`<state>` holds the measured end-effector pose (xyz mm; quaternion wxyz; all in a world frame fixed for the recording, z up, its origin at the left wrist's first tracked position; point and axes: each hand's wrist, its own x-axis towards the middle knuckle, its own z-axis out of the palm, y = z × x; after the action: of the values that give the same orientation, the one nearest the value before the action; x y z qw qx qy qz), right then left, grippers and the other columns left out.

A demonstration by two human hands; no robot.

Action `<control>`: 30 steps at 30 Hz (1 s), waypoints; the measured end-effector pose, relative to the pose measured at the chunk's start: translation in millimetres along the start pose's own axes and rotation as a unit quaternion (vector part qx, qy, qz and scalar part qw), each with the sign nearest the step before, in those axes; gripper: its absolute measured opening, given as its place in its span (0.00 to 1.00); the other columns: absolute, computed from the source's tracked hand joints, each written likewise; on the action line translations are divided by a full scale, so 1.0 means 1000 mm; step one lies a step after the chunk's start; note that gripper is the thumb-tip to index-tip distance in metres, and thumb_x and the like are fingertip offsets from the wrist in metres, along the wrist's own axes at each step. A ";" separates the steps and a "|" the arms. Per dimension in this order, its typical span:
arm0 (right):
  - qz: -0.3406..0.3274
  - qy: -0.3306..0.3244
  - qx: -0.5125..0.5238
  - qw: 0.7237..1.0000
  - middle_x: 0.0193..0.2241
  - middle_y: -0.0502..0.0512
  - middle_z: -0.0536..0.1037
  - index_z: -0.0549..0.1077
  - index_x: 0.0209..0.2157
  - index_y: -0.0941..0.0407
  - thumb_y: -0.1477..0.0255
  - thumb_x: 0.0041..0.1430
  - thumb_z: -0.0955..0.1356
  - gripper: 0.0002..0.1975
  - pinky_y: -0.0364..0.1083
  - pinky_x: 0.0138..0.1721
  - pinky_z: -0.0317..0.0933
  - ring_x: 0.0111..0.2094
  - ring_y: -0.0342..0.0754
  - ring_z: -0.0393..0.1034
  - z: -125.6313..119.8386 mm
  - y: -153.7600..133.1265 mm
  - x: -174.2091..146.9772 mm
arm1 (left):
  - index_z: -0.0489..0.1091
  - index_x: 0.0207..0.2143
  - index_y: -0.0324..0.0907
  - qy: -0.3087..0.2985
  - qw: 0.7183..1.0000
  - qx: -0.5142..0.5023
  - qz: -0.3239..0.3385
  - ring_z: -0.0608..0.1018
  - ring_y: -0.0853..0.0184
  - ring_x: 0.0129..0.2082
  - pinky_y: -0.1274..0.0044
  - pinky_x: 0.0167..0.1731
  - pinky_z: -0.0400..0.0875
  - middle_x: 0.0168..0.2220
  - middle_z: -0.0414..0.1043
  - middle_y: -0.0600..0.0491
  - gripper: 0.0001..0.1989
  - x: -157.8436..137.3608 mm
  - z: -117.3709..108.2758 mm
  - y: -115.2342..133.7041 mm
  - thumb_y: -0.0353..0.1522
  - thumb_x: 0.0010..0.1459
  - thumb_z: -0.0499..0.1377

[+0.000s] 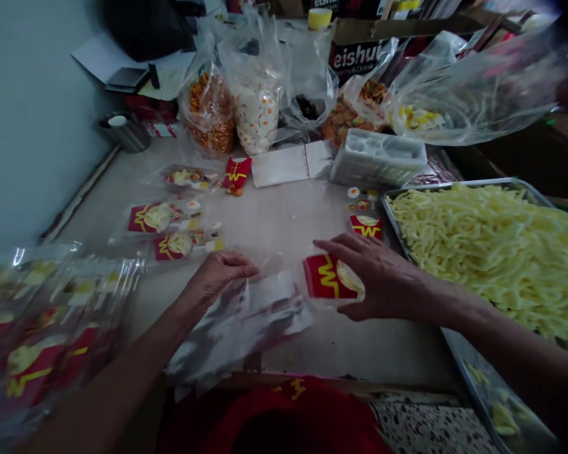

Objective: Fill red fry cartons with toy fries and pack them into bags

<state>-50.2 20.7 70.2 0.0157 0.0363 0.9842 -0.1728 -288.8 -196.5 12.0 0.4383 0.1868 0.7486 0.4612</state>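
My left hand (220,274) pinches the edge of a clear plastic bag (265,296), which lies over the near edge of the table along with other clear bags. To its right, my right hand (383,271) is spread open, with thumb and fingers apart around a red toy fries carton (324,277) marked with a yellow letter. Pale yellow fries-like pieces show at the carton's open end. Whether my fingers touch the carton I cannot tell. A second red carton (366,227) lies just beyond my right hand, with small toy food pieces behind it.
A metal tray (515,183) heaped with pale yellow strands (492,246) stands at right. Filled clear packets (42,340) lie at left. At the back are bags of small pieces (258,107), a stack of clear plastic trays (378,161) and a metal cup (127,135).
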 end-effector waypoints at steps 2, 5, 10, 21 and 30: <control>0.047 0.059 -0.042 0.996 0.56 0.64 0.68 0.54 0.69 0.53 0.61 0.45 0.76 0.52 0.60 0.54 0.61 0.55 0.64 0.64 -0.005 0.001 0.006 | 0.76 0.23 0.40 0.009 1.000 -0.014 -0.010 0.72 0.70 0.26 0.77 0.31 0.64 0.24 0.74 0.56 0.15 -0.003 0.008 0.000 0.40 0.37 0.74; 0.091 0.111 -0.101 0.984 0.54 0.66 0.68 0.54 0.69 0.54 0.58 0.45 0.76 0.52 0.62 0.53 0.58 0.53 0.67 0.63 -0.007 -0.003 0.016 | 0.74 0.22 0.40 0.034 0.999 0.025 -0.006 0.70 0.72 0.23 0.78 0.27 0.61 0.22 0.72 0.56 0.18 -0.009 0.017 0.003 0.41 0.35 0.75; 0.076 0.148 -0.140 0.976 0.55 0.66 0.67 0.51 0.70 0.53 0.58 0.49 0.76 0.51 0.63 0.55 0.52 0.55 0.68 0.59 -0.010 -0.019 0.028 | 0.73 0.22 0.40 0.042 0.994 0.098 0.010 0.66 0.73 0.21 0.78 0.23 0.58 0.20 0.71 0.57 0.18 -0.019 0.029 0.015 0.42 0.37 0.75; 0.055 0.101 -0.145 0.983 0.55 0.67 0.68 0.50 0.70 0.56 0.59 0.52 0.75 0.50 0.60 0.53 0.51 0.53 0.66 0.59 0.014 -0.028 0.031 | 0.78 0.36 0.41 -0.035 0.999 0.016 0.017 0.74 0.70 0.25 0.77 0.29 0.65 0.26 0.76 0.55 0.20 -0.001 0.033 0.017 0.40 0.40 0.73; -0.081 -0.049 -0.062 0.994 0.52 0.62 0.72 0.59 0.67 0.55 0.62 0.45 0.77 0.49 0.57 0.53 0.55 0.51 0.60 0.63 0.031 -0.017 0.026 | 0.78 0.35 0.41 -0.017 0.998 0.059 0.019 0.72 0.71 0.25 0.78 0.28 0.65 0.26 0.74 0.56 0.21 0.007 0.018 0.008 0.40 0.38 0.75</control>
<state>-76.9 -4.0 45.8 0.0525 -0.0535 0.9907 -0.1135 -278.8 -178.8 11.8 0.4303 0.2348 0.7631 0.4212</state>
